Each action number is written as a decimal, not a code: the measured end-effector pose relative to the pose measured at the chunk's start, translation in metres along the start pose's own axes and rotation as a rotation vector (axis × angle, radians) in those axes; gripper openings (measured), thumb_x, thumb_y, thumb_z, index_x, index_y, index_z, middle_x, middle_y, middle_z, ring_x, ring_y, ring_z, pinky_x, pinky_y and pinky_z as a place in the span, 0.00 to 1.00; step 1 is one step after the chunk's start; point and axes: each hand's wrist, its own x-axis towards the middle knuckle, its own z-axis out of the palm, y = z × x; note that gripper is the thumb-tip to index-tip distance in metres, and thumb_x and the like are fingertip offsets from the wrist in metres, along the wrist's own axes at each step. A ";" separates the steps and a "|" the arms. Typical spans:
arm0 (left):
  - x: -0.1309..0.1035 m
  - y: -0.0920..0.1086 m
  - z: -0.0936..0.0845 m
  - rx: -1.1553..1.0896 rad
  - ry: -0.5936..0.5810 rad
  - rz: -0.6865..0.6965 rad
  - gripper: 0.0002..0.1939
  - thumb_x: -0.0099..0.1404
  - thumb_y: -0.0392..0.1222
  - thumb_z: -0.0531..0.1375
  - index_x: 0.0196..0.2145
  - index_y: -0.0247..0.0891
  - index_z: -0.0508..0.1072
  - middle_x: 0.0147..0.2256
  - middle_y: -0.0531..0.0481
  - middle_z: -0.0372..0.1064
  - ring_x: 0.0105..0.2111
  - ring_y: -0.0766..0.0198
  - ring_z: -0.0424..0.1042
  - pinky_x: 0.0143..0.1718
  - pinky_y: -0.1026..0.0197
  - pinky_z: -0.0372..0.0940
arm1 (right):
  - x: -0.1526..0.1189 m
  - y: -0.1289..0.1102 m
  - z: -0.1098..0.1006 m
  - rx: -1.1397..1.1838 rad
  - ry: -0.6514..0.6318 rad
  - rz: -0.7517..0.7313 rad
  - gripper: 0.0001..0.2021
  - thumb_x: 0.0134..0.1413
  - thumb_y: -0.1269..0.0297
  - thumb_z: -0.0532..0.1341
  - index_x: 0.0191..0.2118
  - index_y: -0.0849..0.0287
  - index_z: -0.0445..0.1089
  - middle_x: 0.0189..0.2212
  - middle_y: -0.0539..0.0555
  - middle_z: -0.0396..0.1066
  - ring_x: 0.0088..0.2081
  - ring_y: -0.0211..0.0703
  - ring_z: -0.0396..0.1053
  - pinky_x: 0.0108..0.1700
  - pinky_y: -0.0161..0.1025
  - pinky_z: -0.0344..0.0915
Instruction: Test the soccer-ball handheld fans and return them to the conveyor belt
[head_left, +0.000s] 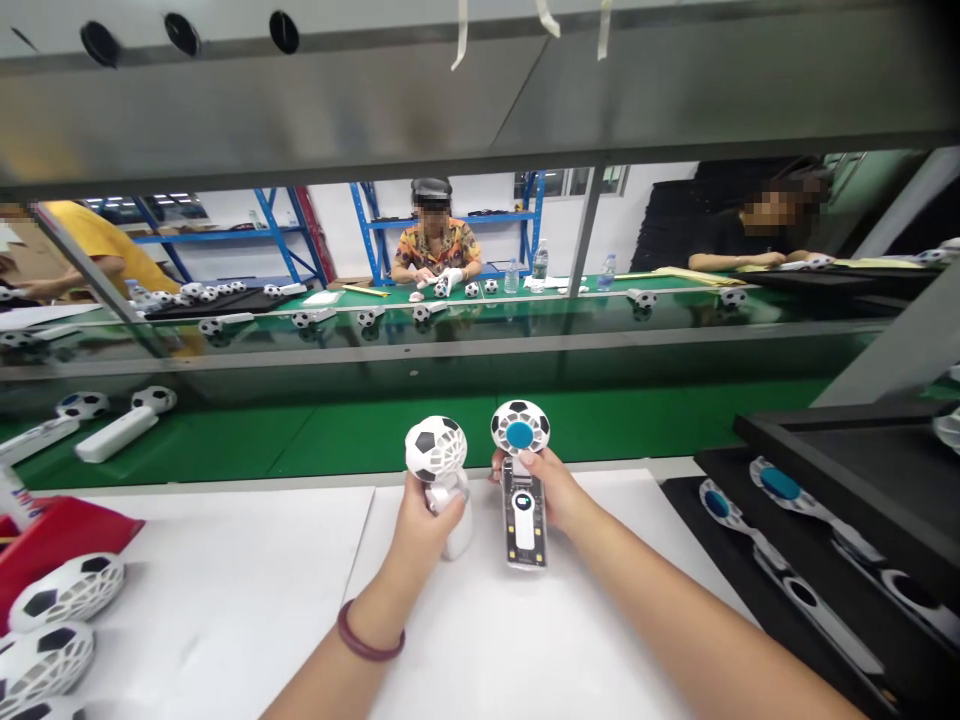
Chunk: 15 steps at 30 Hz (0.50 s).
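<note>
My left hand [427,525] is closed around the neck of a white handheld fan [436,450] whose head is patterned like a football, black patches above a white grille. In my right hand [551,485], fingers wrapped at the neck, is a second football-patterned fan [525,520]. Its head has a blue disc at the centre, and its handle face shows a dark panel with a small round display and several yellowish squares. Both fans are held upright, side by side and apart, over the white work surface [465,640].
Football-patterned shells [71,590] lie at left beside a red bin [75,540]. Black trays [862,520] at right hold fan parts. A green conveyor belt [337,430] runs ahead carrying fans. Beyond it sits a co-worker [435,245]; other people work at both sides. A metal shelf [375,100] hangs overhead.
</note>
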 end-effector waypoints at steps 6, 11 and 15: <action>-0.007 0.018 0.009 -0.006 0.093 0.070 0.39 0.52 0.44 0.61 0.57 0.39 0.45 0.52 0.38 0.59 0.50 0.55 0.65 0.51 0.56 0.58 | 0.000 -0.007 0.005 -0.213 0.140 -0.096 0.26 0.35 0.58 0.69 0.42 0.55 0.59 0.27 0.48 0.71 0.24 0.39 0.69 0.29 0.37 0.66; -0.007 0.025 0.006 0.101 0.209 0.092 0.34 0.55 0.43 0.60 0.56 0.41 0.49 0.55 0.39 0.55 0.54 0.54 0.59 0.55 0.55 0.55 | 0.000 -0.005 0.008 -0.367 0.144 -0.239 0.32 0.35 0.62 0.68 0.50 0.54 0.58 0.40 0.54 0.69 0.38 0.46 0.70 0.43 0.45 0.67; -0.010 0.017 0.007 0.023 0.140 0.145 0.44 0.56 0.47 0.60 0.61 0.41 0.38 0.58 0.37 0.51 0.55 0.52 0.58 0.55 0.54 0.53 | 0.000 -0.008 0.009 -0.402 0.110 -0.253 0.39 0.38 0.63 0.65 0.59 0.52 0.49 0.46 0.56 0.65 0.41 0.46 0.70 0.47 0.47 0.66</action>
